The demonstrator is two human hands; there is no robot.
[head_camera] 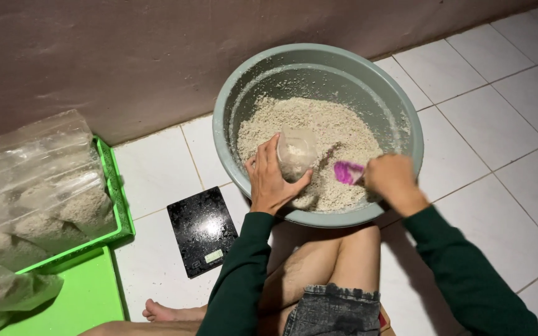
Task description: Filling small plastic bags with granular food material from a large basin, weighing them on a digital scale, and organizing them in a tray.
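A large grey-green plastic basin (231,93), set on the white tiled floor (499,106) against the wall, is about half filled with a pale, crumbly grain mix (319,121). Over it, a small clear plastic bag (296,152), already partly filled, is held by the left hand (272,180), whose fingers are closed around its side. A pink scoop (347,172) is gripped in the fist of the right hand (393,180), its bowl down in the mix. The step is judged best done with the bag mouth kept wide and low over the basin, so spills fall back in. At the left, filled clear bags (32,186) are stacked in a bright green tray (116,199); no labels can be made out. A black flat digital scale (202,230) lies between tray and basin.
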